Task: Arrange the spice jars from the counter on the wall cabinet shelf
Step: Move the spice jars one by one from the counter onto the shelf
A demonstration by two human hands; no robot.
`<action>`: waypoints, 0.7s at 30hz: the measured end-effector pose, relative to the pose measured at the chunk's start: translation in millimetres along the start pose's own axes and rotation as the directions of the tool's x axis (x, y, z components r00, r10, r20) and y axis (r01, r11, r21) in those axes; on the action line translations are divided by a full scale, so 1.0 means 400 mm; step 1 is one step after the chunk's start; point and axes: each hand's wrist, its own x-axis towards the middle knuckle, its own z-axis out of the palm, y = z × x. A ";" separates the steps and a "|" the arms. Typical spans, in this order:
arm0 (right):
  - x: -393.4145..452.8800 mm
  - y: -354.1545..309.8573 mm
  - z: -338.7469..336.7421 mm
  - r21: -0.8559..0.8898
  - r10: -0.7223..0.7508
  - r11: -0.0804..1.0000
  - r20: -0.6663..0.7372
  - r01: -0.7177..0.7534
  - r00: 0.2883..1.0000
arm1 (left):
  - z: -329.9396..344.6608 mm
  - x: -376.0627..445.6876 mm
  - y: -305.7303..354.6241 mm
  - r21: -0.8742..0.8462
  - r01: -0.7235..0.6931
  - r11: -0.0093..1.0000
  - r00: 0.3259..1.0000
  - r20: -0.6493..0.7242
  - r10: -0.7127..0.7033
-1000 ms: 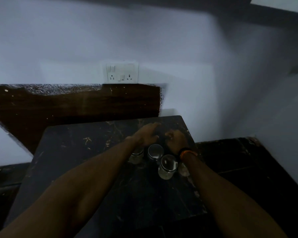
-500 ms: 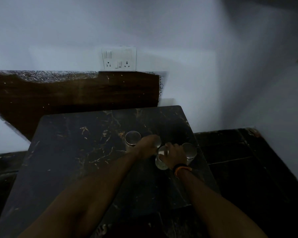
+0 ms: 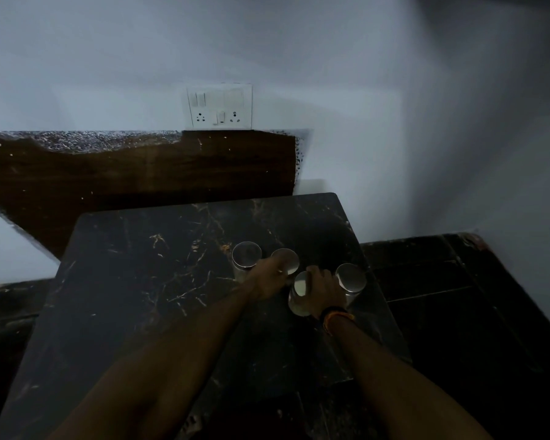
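Counter (image 3: pixel 134 296) unchanged, hands' grip unchanged.

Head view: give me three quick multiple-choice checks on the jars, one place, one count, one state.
1. Where do the spice jars stand?
A. on the dark marble counter
B. on a wall shelf
C. on the floor

2. How many jar lids show?
A. two
B. four
C. six

3. What is the right hand doing?
A. resting flat on the wall
B. hanging at the side
C. closed around a jar

Answers:
1 A: all stand grouped on the counter, toward its right side.
2 B: four round lids show.
3 C: the right hand wraps the near jar; the left hand grips another.
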 end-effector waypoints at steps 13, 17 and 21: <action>0.027 -0.029 -0.118 0.352 -0.039 0.935 0.021 0.029 0.999 | 0.003 -0.031 -0.064 -0.320 0.082 0.944 0.989 -0.087 -0.115; 0.038 -0.053 -0.214 0.576 -0.111 0.816 0.055 0.059 0.992 | -0.016 -0.035 -0.057 -0.585 0.113 0.803 0.968 -0.116 -0.221; 0.041 -0.079 -0.290 0.776 -0.215 0.623 0.058 0.092 0.975 | -0.044 -0.049 -0.025 -0.864 0.263 0.430 0.939 0.127 -0.319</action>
